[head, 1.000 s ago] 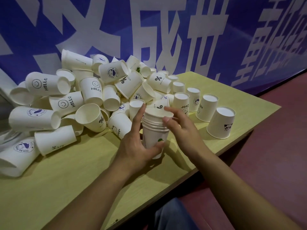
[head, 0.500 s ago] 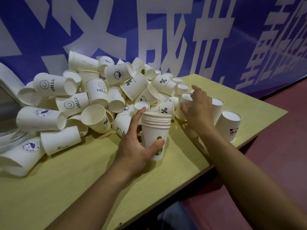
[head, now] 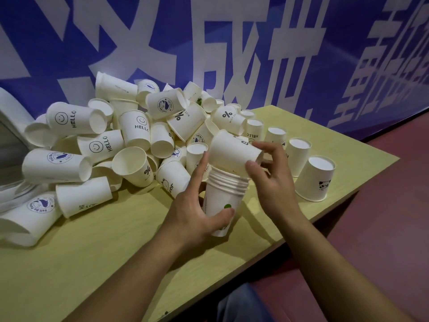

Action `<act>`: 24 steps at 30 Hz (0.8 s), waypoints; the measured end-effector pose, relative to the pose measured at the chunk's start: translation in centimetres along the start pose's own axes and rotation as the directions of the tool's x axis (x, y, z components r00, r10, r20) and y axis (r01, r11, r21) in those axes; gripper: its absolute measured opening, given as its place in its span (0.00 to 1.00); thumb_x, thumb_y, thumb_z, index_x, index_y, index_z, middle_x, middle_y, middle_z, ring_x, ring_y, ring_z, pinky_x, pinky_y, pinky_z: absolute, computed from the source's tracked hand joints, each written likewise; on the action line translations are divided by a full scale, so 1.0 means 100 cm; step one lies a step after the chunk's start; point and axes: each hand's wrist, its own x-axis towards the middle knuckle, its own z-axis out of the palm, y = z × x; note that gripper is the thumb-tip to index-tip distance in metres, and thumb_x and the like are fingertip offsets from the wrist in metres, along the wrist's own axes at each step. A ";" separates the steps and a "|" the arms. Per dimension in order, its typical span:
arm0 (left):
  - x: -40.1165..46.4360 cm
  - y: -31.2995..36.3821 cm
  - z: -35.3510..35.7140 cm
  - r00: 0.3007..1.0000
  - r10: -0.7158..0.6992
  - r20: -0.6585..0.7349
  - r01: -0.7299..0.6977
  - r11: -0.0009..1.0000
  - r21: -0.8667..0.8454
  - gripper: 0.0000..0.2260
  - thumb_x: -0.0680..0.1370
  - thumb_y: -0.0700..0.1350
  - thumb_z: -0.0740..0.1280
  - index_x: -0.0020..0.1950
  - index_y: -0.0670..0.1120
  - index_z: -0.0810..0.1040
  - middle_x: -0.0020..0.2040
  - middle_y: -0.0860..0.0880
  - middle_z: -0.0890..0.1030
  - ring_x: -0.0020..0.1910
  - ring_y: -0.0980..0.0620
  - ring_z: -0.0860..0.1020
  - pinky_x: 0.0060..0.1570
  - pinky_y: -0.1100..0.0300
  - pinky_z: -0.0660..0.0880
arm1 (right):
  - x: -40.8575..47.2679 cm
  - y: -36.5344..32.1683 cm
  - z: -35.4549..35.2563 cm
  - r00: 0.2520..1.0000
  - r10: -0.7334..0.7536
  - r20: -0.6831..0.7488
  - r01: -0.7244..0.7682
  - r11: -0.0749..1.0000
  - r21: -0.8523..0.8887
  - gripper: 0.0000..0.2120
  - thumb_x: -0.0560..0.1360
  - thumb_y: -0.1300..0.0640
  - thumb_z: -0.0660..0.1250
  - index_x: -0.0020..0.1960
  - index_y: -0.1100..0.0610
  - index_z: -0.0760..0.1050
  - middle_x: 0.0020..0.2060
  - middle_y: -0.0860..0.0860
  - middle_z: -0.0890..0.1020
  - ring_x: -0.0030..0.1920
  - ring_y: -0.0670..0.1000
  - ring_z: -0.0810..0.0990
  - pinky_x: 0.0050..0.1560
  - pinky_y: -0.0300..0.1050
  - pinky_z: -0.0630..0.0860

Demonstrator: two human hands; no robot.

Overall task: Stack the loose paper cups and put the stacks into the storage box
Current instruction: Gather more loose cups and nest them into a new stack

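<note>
My left hand [head: 195, 212] grips a stack of white paper cups [head: 221, 196] standing upright on the yellow table [head: 104, 263]. My right hand [head: 271, 180] holds a single white cup [head: 232, 152] tilted on its side just above the stack's rim, fingers over the cup's bottom end. A big heap of loose cups [head: 130, 140] lies behind and to the left. Several cups stand upside down in a row at the right, the nearest with a panda print [head: 316, 178]. The edge of a clear storage box [head: 11, 145] shows at the far left.
A blue wall banner [head: 255, 43] with large white characters backs the table. The table's right corner and front edge drop to a dark red floor [head: 383, 228]. My blue-clad knee [head: 243, 305] shows below the front edge.
My right hand left the stack, reached to the row of upturned cups at the right, took one and carried it back over the stack. My left hand kept its grip.
</note>
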 end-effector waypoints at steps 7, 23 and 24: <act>0.000 0.000 0.000 1.000 -0.014 0.026 0.014 1.000 0.023 0.56 0.63 0.58 0.76 0.71 0.79 0.34 0.58 0.61 0.80 0.49 0.61 0.82 0.55 0.52 0.81 | 0.004 -0.010 0.002 0.981 0.095 0.171 -0.125 0.977 0.171 0.16 0.77 0.61 0.69 0.61 0.46 0.73 0.48 0.52 0.75 0.42 0.43 0.78 0.46 0.40 0.78; 0.009 -0.005 -0.012 0.958 -0.031 -0.285 -0.006 0.992 -0.128 0.43 0.67 0.50 0.79 0.69 0.77 0.56 0.58 0.65 0.78 0.51 0.70 0.79 0.46 0.65 0.80 | 0.064 0.041 0.007 0.992 0.049 0.116 0.006 0.903 -0.430 0.28 0.74 0.51 0.72 0.72 0.45 0.69 0.68 0.47 0.70 0.68 0.47 0.68 0.69 0.44 0.65; 0.010 -0.004 -0.013 0.956 -0.042 -0.290 -0.001 0.990 -0.145 0.43 0.66 0.52 0.78 0.69 0.78 0.56 0.59 0.65 0.78 0.52 0.70 0.79 0.47 0.64 0.80 | 0.074 0.050 0.006 0.983 0.088 0.159 0.007 0.856 -0.518 0.35 0.73 0.52 0.74 0.76 0.44 0.63 0.72 0.49 0.66 0.72 0.49 0.64 0.71 0.45 0.61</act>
